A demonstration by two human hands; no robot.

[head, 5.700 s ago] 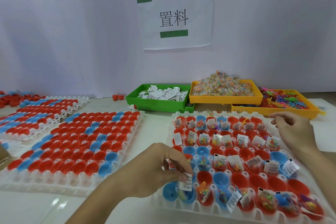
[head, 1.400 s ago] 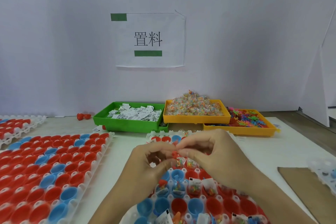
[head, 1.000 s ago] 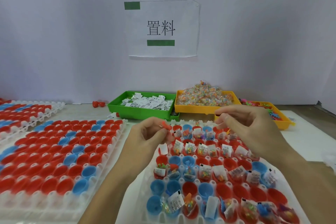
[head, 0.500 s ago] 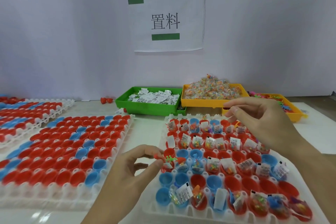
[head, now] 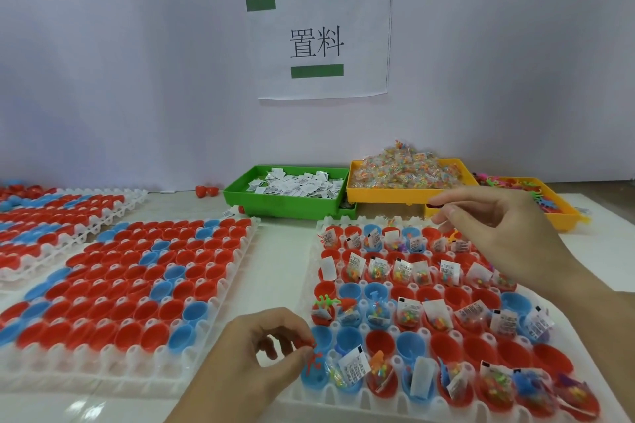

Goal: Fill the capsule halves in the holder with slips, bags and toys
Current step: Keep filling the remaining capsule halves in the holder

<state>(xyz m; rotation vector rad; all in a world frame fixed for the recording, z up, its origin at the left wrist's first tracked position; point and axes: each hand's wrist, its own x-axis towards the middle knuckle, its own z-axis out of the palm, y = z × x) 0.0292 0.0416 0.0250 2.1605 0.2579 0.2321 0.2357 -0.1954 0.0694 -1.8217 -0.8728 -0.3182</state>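
A white holder [head: 311, 398] at the right front carries red and blue capsule halves, many with slips, small bags and toys in them. My left hand [head: 254, 354] is at its near left corner and pinches a small red toy [head: 313, 360] over a blue half [head: 314, 379]. A green toy [head: 326, 301] lies in a red half two rows further back. My right hand [head: 494, 233] hovers over the far right rows with fingers loosely curled; an orange toy [head: 454, 235] shows just under its fingertips, and I cannot tell whether they hold it.
At the back stand a green tray of slips [head: 288, 208], a yellow tray of bags [head: 388, 194] and a yellow tray of toys [head: 549, 213]. More holders with bare red and blue halves [head: 137, 288] lie to the left. A paper sign [head: 319, 41] hangs on the wall.
My left hand moved toward me from the third row to the front left corner; the green toy now lies in a red half. My right hand stayed over the far rows.
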